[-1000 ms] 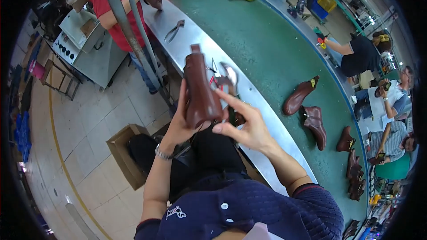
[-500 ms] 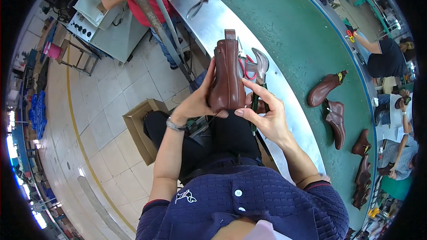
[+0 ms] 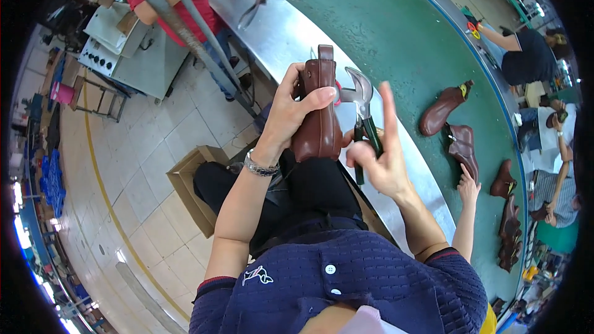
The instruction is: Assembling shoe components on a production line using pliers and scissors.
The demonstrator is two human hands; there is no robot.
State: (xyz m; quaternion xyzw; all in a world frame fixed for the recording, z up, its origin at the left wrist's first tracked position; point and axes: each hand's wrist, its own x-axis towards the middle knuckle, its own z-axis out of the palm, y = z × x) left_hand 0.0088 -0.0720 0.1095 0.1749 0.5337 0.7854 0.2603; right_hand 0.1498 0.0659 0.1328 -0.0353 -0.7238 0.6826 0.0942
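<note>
My left hand (image 3: 286,111) grips a brown leather ankle boot (image 3: 317,139) by its upper part. The thumb presses across the back seam, just under the pull loop. Heel end toward me, the boot stands out over my lap. To its right is my right hand (image 3: 388,170), off the boot, its index finger stretched out and the thumb apart, slightly blurred. Nothing shows in its grasp. Between boot and right hand lie lasting pincers (image 3: 360,94) with a metal head and dark green handles. A bit of a red handle (image 3: 337,94) peeks out beside the boot, the rest hidden.
A metal ledge (image 3: 281,30) runs along a green conveyor (image 3: 371,37). Several brown shoes (image 3: 442,111) lie on it; another person's hand (image 3: 469,186) touches one. A second tool (image 3: 252,12) lies farther up. A cardboard box (image 3: 192,179) stands left of my legs. A person in red (image 3: 192,0) works beyond.
My left hand has shifted higher on the boot, thumb now over the back seam. My right hand has come off the boot. Another person's hand has entered at the right, onto a shoe.
</note>
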